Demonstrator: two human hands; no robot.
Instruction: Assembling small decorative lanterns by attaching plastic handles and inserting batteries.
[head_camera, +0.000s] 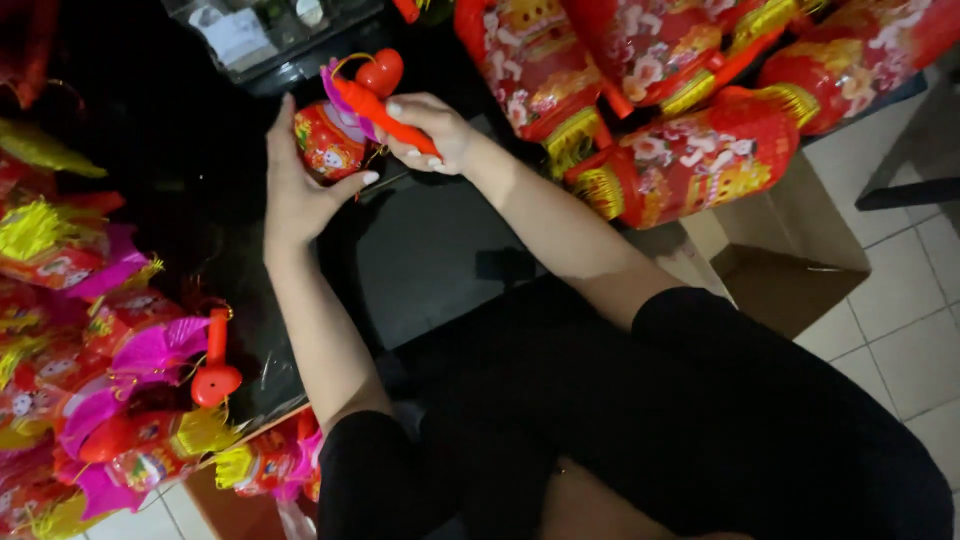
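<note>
One small red lantern (328, 142) cupped in left hand (300, 185), right hand (432, 130) grip pinching its orange handle (385, 118); finished lanterns (130, 400) heaped alongside.

Lower part of the small red lantern (328, 143) is covered by the left hand (298, 190). Part of the orange handle (385, 115) is hidden under the right hand (435, 135). The lantern pile (90, 390) is cut by the left edge; the large lanterns (690, 100) by the top edge. Items in the dark tray (260, 35) cannot be resolved.
</note>
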